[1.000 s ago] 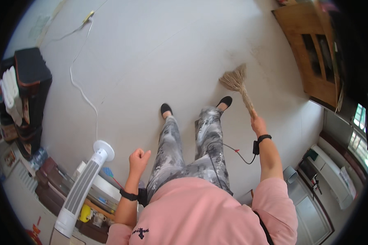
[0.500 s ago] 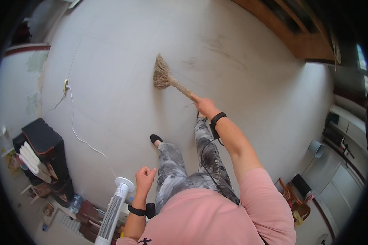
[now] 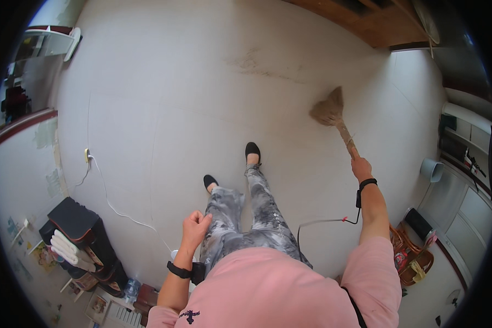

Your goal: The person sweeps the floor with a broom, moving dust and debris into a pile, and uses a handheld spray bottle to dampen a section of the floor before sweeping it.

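My right hand grips the handle of a short straw broom, arm stretched out to the right. The broom's bristle head rests on the pale floor ahead and to the right of my feet. My left hand hangs in a loose fist beside my left thigh and holds nothing. Black bands sit on both wrists. My feet in black shoes stand on the floor, the right one forward.
A faint dust streak marks the floor ahead. A white cable runs from a wall socket on the left. A black box with folded towels stands at lower left. Wooden furniture is at the top, a grey bin and cabinets on the right.
The view has turned. The broom head, ahead and to the left of my feet half a second ago, is now out to the right. My left fist stays by my thigh.
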`<control>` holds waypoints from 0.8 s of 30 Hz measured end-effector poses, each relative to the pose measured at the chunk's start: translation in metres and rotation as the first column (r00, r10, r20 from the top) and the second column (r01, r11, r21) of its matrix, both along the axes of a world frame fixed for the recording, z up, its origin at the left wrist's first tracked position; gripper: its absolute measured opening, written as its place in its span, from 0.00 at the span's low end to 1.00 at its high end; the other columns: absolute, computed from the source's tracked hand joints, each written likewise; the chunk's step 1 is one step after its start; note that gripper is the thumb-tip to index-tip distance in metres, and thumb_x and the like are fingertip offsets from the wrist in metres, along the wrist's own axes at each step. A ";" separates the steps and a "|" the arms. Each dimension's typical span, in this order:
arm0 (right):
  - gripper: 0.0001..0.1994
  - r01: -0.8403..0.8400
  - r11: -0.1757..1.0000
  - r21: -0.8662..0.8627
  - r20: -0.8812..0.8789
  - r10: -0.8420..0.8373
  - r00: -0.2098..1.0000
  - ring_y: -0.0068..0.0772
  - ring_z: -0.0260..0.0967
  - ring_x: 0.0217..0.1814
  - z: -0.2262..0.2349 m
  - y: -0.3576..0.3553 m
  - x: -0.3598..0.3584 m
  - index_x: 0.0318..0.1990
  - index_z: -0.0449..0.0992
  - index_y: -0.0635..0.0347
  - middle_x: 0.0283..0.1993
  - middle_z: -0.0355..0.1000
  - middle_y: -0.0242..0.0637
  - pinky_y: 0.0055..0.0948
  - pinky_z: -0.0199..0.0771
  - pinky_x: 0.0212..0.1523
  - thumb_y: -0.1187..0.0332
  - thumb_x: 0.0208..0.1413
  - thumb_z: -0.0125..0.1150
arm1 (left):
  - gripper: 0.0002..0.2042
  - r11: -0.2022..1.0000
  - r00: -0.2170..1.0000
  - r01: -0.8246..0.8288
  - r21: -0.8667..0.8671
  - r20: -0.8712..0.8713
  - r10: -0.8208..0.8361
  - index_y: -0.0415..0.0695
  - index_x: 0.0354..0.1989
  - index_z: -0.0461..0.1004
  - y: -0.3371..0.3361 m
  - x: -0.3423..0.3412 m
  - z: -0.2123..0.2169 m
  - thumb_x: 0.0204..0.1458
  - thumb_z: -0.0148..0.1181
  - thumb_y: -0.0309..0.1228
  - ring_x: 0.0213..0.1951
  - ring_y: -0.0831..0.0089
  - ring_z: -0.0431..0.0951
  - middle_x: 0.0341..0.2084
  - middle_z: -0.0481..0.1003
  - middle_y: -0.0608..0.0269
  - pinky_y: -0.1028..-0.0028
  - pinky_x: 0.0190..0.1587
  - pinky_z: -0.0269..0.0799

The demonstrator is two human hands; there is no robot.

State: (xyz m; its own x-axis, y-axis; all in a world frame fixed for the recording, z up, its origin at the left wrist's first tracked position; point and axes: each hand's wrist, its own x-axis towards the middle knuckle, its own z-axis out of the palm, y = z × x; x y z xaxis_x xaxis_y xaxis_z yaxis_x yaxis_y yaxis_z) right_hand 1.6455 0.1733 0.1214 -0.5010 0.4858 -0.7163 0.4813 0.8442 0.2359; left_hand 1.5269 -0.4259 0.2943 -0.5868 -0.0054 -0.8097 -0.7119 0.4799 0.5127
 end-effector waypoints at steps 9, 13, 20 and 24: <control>0.26 0.011 0.933 -0.360 -0.390 -0.161 0.907 0.57 0.72 0.36 0.011 -0.070 -0.045 0.65 0.57 0.31 0.32 0.73 0.53 0.50 0.71 0.39 0.60 0.59 0.49 | 0.20 0.990 0.991 0.128 0.057 -0.050 -0.125 0.48 0.14 0.56 0.041 -0.051 0.007 0.50 0.63 0.30 0.16 0.86 0.59 0.11 0.60 0.76 0.80 0.19 0.54; 0.25 -0.143 0.822 -0.551 -0.444 -0.144 0.884 0.56 0.72 0.41 -0.002 -0.164 -0.132 0.65 0.57 0.32 0.39 0.74 0.54 0.50 0.71 0.41 0.63 0.59 0.48 | 0.20 0.984 0.986 0.162 0.073 -0.051 -0.159 0.48 0.14 0.56 0.054 -0.076 0.000 0.50 0.63 0.30 0.16 0.85 0.59 0.11 0.59 0.76 0.80 0.19 0.55; 0.23 -0.184 0.755 -0.629 -0.433 -0.144 0.890 0.57 0.72 0.35 -0.050 -0.260 -0.294 0.59 0.65 0.33 0.32 0.73 0.52 0.49 0.71 0.38 0.67 0.55 0.46 | 0.20 0.985 0.987 0.155 0.080 -0.054 -0.151 0.50 0.15 0.57 0.059 -0.125 -0.015 0.51 0.63 0.29 0.15 0.86 0.61 0.11 0.62 0.75 0.82 0.18 0.56; 0.24 0.042 0.752 -0.657 -0.195 -0.224 0.955 0.54 0.72 0.44 -0.047 -0.193 -0.300 0.61 0.65 0.33 0.43 0.74 0.50 0.46 0.70 0.43 0.66 0.56 0.46 | 0.20 0.995 0.997 0.080 0.064 -0.011 -0.079 0.49 0.15 0.57 0.045 -0.151 -0.017 0.51 0.63 0.29 0.15 0.85 0.62 0.11 0.61 0.75 0.81 0.18 0.57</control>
